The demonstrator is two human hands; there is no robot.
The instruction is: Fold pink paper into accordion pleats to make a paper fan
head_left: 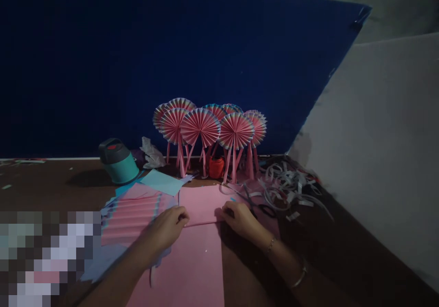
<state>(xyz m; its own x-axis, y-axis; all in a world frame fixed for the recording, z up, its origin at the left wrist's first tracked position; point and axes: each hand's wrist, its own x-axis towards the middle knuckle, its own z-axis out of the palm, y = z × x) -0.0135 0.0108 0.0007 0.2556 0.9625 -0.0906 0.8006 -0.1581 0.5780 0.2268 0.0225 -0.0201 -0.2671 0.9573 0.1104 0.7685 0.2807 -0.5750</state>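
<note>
A pink sheet of paper [202, 206] lies in front of me with a narrow folded strip along its near edge. My left hand [168, 227] is closed in a pinch at the left end of that fold. At the right end my right hand [242, 222] pinches the same fold between thumb and fingers. Under the folded paper, another pink sheet [192, 266] stretches toward me. Beside my left hand rests a pleated pink paper [132, 213] with blue edges, partly covered by my forearm. Dark scissors [266, 210] lie just beyond my right hand.
Several round pleated fans [200, 131] on pink legs stand at the back. An orange-red item [216, 167] sits among them. A teal container with a dark lid [120, 163] is at left, near light blue sheets [163, 182]. Curled paper strips [291, 183] pile up at right.
</note>
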